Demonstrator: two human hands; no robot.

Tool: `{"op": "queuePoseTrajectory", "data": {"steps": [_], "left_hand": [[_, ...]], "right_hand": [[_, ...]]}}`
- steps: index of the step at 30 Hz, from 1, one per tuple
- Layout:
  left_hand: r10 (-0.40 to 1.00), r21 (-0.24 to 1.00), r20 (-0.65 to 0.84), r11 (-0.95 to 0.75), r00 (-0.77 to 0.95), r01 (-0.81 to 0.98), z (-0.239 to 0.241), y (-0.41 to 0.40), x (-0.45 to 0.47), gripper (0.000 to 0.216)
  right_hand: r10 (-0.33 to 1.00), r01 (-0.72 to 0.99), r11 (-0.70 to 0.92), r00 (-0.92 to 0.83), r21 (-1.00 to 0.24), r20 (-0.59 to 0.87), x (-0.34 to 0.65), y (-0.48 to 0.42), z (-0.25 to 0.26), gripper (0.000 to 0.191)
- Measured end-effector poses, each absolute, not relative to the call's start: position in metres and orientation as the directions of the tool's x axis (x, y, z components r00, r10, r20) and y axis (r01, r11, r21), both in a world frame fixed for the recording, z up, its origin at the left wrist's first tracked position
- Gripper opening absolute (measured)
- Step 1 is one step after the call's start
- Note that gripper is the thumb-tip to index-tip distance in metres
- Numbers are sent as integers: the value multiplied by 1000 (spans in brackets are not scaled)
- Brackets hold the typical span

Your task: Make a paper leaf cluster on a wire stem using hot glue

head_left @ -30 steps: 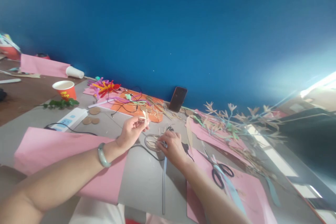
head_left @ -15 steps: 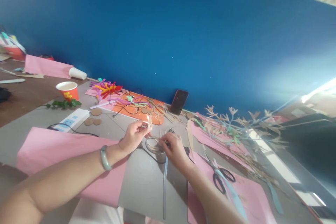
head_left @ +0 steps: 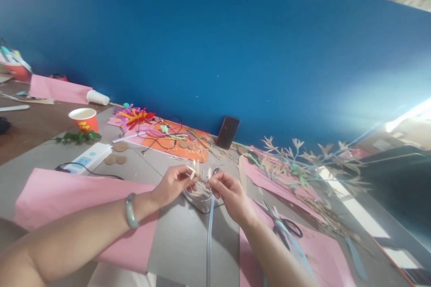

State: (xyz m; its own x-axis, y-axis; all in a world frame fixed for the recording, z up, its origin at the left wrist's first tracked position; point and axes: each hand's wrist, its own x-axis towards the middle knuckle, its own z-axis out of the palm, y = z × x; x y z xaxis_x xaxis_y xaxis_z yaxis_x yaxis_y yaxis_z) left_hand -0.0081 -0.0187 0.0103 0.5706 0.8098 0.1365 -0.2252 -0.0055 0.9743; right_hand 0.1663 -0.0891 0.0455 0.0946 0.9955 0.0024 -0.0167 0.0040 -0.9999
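My left hand (head_left: 175, 183), a pale green bangle (head_left: 131, 210) on its wrist, pinches thin pale petal-like strips (head_left: 195, 169) that stand up from the fingertips. Just opposite, my right hand (head_left: 230, 193) has thumb and forefinger closed on a small pale slip (head_left: 209, 173). The fingertips of both hands are close together but apart. Below and between them lies a ring-shaped coil (head_left: 198, 196), partly hidden by the fingers. A long translucent strip (head_left: 209, 242) runs from near the right fingertips toward the table's front edge.
Scissors (head_left: 292, 228) lie on pink paper (head_left: 330, 255) at the right, near dried leafy stems (head_left: 299, 157). A phone (head_left: 228, 132) leans on the blue wall (head_left: 202, 45). Left are a paper cup (head_left: 88, 123), a power strip (head_left: 89, 158) and pipe cleaners (head_left: 136, 119).
My right hand has turned and now shows a pale slip at its fingertips. The left hand's strips have fanned apart. The view has shifted slightly.
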Motion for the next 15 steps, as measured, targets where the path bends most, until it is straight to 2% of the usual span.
{"op": "queuePoseTrajectory", "data": {"steps": [4, 9, 15], "left_hand": [[805, 973, 122, 17, 581, -228, 9, -20, -7, 31], [803, 964, 149, 13, 577, -266, 5, -20, -6, 30], [788, 963, 180, -19, 589, -269, 5, -21, -6, 29]], "right_hand": [[992, -133, 30, 129, -991, 13, 168, -89, 41, 20], [989, -182, 33, 146, -983, 6, 172, -91, 44, 10], [991, -258, 0, 127, -966, -34, 176, -92, 46, 12]]}}
